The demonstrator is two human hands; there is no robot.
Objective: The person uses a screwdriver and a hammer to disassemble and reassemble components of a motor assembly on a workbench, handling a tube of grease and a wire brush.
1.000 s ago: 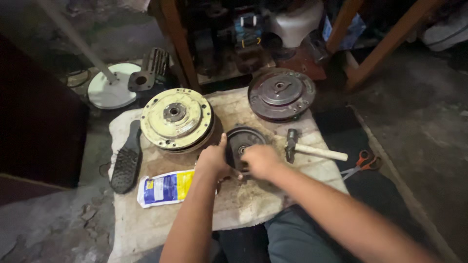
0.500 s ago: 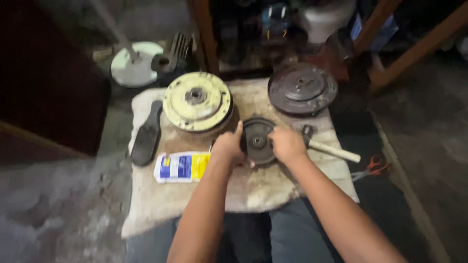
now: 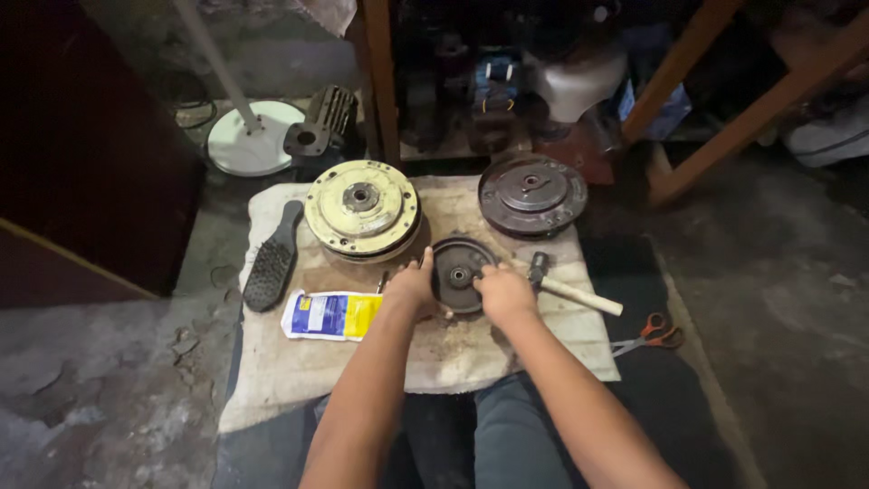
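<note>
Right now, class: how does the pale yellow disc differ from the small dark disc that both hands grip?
The pale yellow disc is larger, lighter and untouched; the small dark disc is darker, nearer the person, gripped by the left hand and right hand. Both are round, lie flat on the cloth, and have a centre hole.

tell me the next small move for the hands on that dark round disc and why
Probably lift or turn the dark disc a little. The left hand and right hand grip its opposite edges while it lies flat on the cloth, and the hammer just right of it lies untouched.
</note>
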